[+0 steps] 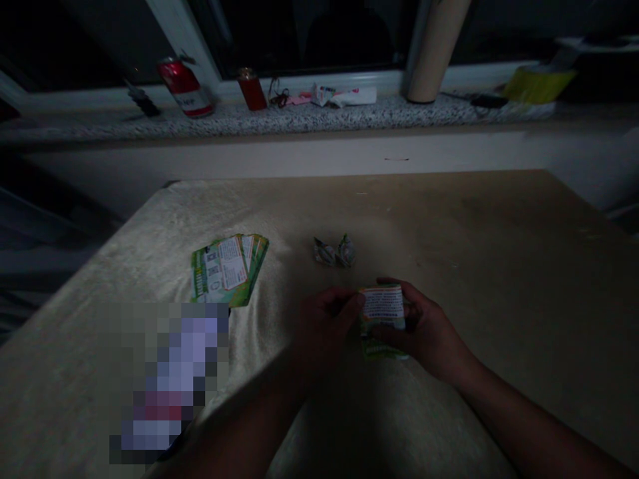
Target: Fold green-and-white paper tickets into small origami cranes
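Both my hands meet over the near middle of the table (499,226). My left hand (324,329) pinches the left edge of a folded green and white leaflet (383,313), fingers closed on it. My right hand (424,329) wraps around the leaflet's right side and holds it from below. Just beyond the hands lies a small folded paper piece (334,253) made from the same printed paper. A fanned stack of green leaflets (227,268) rests on the table to the left.
A blurred-out flat object (170,379) lies at the near left. On the speckled windowsill (299,118) stand a tipped red can (186,86), a small red container (251,88), wrappers (344,95), a cardboard tube (435,53) and a yellow bag (536,83). The room is dim.
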`<control>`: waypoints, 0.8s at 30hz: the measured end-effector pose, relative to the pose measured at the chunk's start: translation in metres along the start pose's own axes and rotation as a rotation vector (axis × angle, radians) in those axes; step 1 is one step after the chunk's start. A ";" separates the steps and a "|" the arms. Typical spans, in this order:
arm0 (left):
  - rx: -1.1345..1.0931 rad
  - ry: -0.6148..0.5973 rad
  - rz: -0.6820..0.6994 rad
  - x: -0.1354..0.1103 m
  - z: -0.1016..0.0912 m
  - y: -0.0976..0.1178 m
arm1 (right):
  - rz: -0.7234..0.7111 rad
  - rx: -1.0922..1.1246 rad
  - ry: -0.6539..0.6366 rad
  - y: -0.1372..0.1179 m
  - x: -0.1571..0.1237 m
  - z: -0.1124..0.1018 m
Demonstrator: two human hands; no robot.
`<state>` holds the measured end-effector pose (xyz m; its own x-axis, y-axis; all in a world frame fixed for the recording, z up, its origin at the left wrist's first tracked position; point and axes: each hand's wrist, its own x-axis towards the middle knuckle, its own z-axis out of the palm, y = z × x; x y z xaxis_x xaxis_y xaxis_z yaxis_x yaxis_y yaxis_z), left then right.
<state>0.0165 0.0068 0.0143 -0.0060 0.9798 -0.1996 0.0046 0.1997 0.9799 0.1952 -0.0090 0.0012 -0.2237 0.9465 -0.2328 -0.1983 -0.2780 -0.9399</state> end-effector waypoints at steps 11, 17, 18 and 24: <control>-0.020 0.000 -0.008 -0.002 0.002 0.006 | 0.014 0.012 -0.003 -0.005 0.000 0.003; -0.011 -0.008 0.009 -0.001 0.001 0.002 | 0.013 -0.003 0.004 -0.004 0.000 0.001; -0.016 -0.016 0.004 -0.001 0.001 0.002 | 0.006 -0.010 0.008 -0.003 0.000 0.001; -0.059 -0.050 -0.036 -0.002 0.001 -0.001 | -0.019 -0.034 0.029 -0.004 -0.002 0.001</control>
<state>0.0172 0.0050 0.0138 0.0452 0.9712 -0.2338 -0.0541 0.2361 0.9702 0.1951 -0.0096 0.0053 -0.1919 0.9562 -0.2213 -0.1697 -0.2544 -0.9521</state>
